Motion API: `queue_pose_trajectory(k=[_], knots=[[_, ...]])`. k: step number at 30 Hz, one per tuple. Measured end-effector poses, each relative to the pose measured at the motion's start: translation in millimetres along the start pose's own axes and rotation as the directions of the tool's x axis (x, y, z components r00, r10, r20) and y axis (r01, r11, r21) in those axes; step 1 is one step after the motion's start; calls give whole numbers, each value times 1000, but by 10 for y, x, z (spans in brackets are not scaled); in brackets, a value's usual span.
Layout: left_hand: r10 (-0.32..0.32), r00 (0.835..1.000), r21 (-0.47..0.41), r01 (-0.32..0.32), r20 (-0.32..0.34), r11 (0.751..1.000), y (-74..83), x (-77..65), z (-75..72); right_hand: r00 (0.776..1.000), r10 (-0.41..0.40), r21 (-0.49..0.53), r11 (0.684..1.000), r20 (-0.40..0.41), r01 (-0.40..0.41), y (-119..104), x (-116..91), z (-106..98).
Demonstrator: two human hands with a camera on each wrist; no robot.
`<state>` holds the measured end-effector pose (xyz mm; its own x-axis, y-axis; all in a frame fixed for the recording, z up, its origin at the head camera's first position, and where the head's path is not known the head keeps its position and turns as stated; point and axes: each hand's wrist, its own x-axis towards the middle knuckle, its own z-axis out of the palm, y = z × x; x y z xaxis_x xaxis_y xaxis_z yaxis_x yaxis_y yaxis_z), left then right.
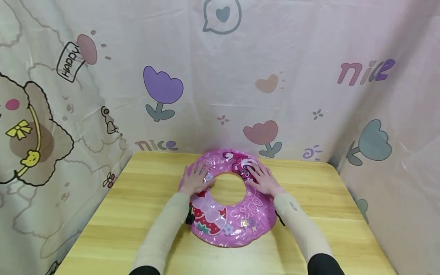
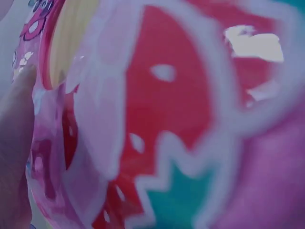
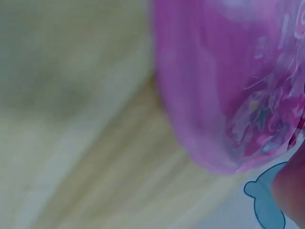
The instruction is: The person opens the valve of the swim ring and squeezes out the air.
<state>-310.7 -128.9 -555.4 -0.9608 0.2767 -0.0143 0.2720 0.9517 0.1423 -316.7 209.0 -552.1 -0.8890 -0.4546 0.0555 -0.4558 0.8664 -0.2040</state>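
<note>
A pink inflatable swim ring (image 1: 237,235) with strawberry and cartoon prints lies on the wooden table, rounded as if it holds air. My left hand (image 1: 196,179) rests on its left side, fingers spread and pointing away from me. On the right side of the ring my right hand (image 1: 265,181) lies flat with its fingers extended. Close up in the left wrist view, the strawberry print on the swim ring (image 2: 176,81) fills most of the picture. The right wrist view has the outer edge of the swim ring (image 3: 200,95), with part of a finger at the corner.
The light wooden table (image 1: 144,183) spreads around the ring on every side. Behind it hangs a pale cloth backdrop (image 1: 220,68) with printed flowers and words, and this cloth also covers the left and right sides.
</note>
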Motion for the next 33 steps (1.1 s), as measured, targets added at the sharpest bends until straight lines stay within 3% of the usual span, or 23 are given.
queue_pose_trajectory(k=[3, 9, 19, 26, 33], knots=[[-12, 999, -19, 12, 41, 1000, -33, 81, 56, 996, 20, -29, 999, 88, -18, -2, 109, 37], [-37, 993, -68, 45, 110, 997, -81, 95, 226, 973, 77, -55, 996, 216, -66, 9, 139, 157], [-28, 994, -87, 38, 104, 995, -73, 89, 242, 973, 92, -116, 991, 211, -69, -40, 92, 148], [-31, 998, -68, 34, 47, 997, -63, 76, 303, 992, 79, -70, 995, 103, -72, -49, 25, 230], [-37, 999, -59, 38, 2, 998, -55, 71, 367, 995, 91, -63, 994, 29, -89, -48, -3, 312]])
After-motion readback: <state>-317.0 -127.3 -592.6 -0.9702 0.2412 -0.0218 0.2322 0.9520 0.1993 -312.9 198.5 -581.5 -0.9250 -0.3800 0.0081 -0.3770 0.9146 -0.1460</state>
